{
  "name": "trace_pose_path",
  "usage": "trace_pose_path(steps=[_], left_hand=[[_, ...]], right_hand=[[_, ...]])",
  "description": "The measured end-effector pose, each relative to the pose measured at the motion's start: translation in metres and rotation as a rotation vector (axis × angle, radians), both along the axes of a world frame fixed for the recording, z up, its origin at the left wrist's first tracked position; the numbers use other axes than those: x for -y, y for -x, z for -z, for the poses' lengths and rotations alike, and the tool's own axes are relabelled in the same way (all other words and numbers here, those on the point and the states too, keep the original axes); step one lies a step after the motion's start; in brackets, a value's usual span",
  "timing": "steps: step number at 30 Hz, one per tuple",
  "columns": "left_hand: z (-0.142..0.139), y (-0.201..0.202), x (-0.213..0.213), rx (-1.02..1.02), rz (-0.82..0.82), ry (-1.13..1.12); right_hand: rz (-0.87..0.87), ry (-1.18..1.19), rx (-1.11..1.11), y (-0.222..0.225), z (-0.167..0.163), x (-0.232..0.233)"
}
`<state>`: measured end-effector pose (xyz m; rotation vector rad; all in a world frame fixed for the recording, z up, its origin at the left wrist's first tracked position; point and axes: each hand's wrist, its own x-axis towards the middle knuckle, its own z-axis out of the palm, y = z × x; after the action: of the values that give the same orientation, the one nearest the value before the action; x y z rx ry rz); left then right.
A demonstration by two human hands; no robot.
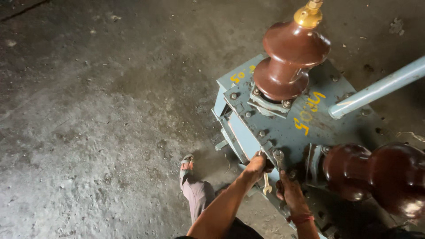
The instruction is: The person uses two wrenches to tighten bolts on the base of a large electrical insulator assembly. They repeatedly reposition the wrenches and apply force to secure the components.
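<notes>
A ring spanner was clenched in the right hand over a bolt on the grey-blue transformer lid, near its near edge, the left hand closed beside it, best kept squarely seated.

Your left hand grips the near edge of the blue-grey transformer lid, while your right hand holds a silver wrench upright on that same edge. A second wrench hangs just below the lid's edge, between your hands. Two brown insulators rise from the lid, and a pale pipe crosses it.
</notes>
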<state>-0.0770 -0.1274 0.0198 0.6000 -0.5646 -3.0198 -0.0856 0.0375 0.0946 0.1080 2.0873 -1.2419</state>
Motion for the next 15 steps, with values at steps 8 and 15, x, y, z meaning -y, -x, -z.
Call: trace_pose_path(steps=[8, 15], left_hand=[[0.0, 0.0, -0.002, -0.02, 0.011, -0.042], [0.004, -0.003, 0.003, -0.066, 0.028, -0.152]], right_hand=[[0.021, 0.12, 0.084, 0.002, -0.003, 0.002], [0.012, -0.066, 0.037, -0.006, -0.023, 0.008]])
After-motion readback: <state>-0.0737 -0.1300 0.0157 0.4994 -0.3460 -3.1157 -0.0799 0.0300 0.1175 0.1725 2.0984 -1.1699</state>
